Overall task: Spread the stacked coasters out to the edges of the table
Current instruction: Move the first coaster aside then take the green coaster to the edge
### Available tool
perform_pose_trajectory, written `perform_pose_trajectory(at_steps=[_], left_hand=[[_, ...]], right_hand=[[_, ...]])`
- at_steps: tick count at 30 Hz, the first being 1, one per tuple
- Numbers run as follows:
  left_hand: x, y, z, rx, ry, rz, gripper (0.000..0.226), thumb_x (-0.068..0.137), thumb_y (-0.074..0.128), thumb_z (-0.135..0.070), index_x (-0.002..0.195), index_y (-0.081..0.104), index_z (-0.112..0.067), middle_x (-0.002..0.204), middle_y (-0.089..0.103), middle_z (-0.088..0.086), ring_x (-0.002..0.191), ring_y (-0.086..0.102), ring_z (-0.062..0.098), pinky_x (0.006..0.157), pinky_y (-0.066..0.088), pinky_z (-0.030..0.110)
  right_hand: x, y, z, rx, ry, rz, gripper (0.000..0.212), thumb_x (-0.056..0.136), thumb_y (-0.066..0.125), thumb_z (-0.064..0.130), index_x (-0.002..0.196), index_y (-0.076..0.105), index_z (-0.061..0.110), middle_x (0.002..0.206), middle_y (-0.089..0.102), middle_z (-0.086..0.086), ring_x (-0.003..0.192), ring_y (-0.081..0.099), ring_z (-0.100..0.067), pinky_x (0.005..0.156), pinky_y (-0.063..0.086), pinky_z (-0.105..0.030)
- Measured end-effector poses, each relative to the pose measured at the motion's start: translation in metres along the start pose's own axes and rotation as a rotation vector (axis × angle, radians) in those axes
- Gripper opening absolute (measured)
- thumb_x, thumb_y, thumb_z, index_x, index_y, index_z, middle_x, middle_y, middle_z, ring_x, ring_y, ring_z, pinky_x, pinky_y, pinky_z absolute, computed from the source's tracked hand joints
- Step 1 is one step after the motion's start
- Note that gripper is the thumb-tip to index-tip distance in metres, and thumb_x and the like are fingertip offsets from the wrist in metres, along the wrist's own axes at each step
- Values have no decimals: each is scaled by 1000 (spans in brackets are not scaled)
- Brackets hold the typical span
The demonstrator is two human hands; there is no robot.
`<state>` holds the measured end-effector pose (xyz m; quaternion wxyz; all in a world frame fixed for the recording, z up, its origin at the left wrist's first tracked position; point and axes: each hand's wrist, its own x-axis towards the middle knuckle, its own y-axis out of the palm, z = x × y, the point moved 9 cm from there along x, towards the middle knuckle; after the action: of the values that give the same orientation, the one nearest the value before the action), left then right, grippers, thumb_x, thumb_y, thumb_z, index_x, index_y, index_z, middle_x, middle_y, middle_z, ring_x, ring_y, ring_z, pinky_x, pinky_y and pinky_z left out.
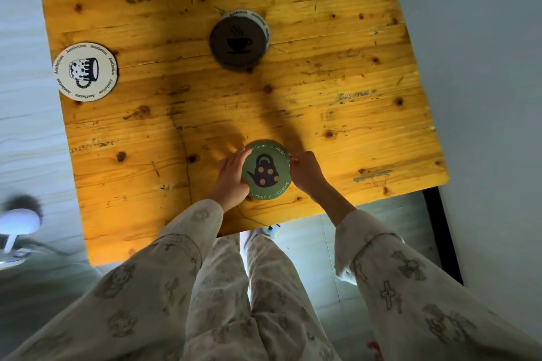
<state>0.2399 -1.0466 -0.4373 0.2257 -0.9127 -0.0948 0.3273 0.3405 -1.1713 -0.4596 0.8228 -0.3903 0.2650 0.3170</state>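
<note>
A round green coaster (266, 170) with a dark kettle picture sits near the table's front edge. My left hand (233, 179) grips its left rim and my right hand (306, 173) grips its right rim. In the middle of the wooden table (337, 97) stands the stack of coasters (239, 39), its top one dark brown with a steaming cup; a white one shows beneath. A white coaster (85, 71) with a mug drawing lies at the left edge, slightly overhanging it.
Pale floor surrounds the table on the left and right. A white object (16, 228), blurred, stands on the floor at lower left. A black table leg or frame (443, 231) runs down at the right front corner. My patterned trousers fill the bottom.
</note>
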Motion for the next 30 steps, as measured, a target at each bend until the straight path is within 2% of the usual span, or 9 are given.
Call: perform_pose_trajectory(at_steps=[2, 5, 8, 11, 17, 20, 22, 27, 30], left_hand=[[-7, 3, 4, -3, -4, -2, 74, 76, 39, 15, 139, 23, -19, 152, 20, 5, 139, 10, 25, 114, 14, 38], [-16, 13, 8, 21, 12, 40, 75, 76, 40, 15, 140, 22, -20, 153, 17, 4, 140, 7, 25, 114, 13, 38], [-21, 21, 12, 61, 11, 86, 75, 76, 42, 14, 140, 20, -19, 155, 11, 4, 142, 2, 26, 116, 11, 41], [-24, 26, 11, 74, 14, 114, 77, 75, 42, 14, 140, 19, -19, 155, 10, 5, 142, 0, 28, 118, 10, 46], [-31, 32, 11, 83, 11, 154, 73, 78, 40, 12, 141, 16, -18, 156, 3, 5, 143, -3, 27, 116, 6, 38], [-35, 38, 13, 89, -3, 159, 73, 78, 39, 12, 141, 15, -18, 156, 1, 5, 143, -4, 26, 117, 6, 40], [-37, 40, 15, 73, -23, 164, 74, 78, 39, 12, 141, 15, -19, 156, 1, 4, 143, -5, 26, 119, 6, 42], [-38, 40, 17, 35, -34, 158, 75, 77, 38, 14, 141, 16, -19, 156, 2, 4, 143, -5, 24, 119, 6, 43], [-37, 38, 15, 25, -18, 147, 73, 78, 37, 13, 141, 17, -18, 156, 7, 6, 143, -2, 25, 118, 7, 46]], right_hand=[[-4, 1, -4, 11, 1, -4, 44, 89, 32, 0, 128, 51, 5, 132, 48, -22, 92, 42, -20, 70, 34, -27], [-12, 4, -14, 10, 1, -18, 45, 88, 32, -3, 127, 52, 6, 121, 50, -17, 90, 43, -22, 65, 40, -23], [-20, 9, -25, 68, 19, -27, 45, 86, 32, -5, 123, 56, 5, 105, 42, -8, 74, 39, -15, 54, 24, -14], [-25, 10, -31, 111, 35, -31, 43, 86, 31, -5, 118, 58, 4, 100, 38, -5, 61, 34, -11, 53, 23, -14], [-35, 9, -37, 152, 47, -20, 29, 86, 31, -6, 90, 53, 13, 95, 37, -8, 59, 26, -3, 53, 21, -15], [-36, 7, -41, 117, 49, -30, 38, 87, 30, -5, 109, 60, -1, 99, 38, -6, 62, 33, -12, 53, 22, -13], [-38, 7, -42, 102, 48, -28, 42, 87, 31, -6, 117, 59, 1, 100, 38, -5, 62, 34, -14, 53, 23, -12], [-40, 6, -45, 103, 64, -21, 36, 88, 32, -3, 111, 61, 1, 98, 36, -6, 57, 30, -7, 52, 24, -13], [-42, 8, -44, 98, 62, -4, 34, 89, 33, -1, 106, 62, 5, 98, 38, -5, 70, 37, -18, 54, 24, -14]])
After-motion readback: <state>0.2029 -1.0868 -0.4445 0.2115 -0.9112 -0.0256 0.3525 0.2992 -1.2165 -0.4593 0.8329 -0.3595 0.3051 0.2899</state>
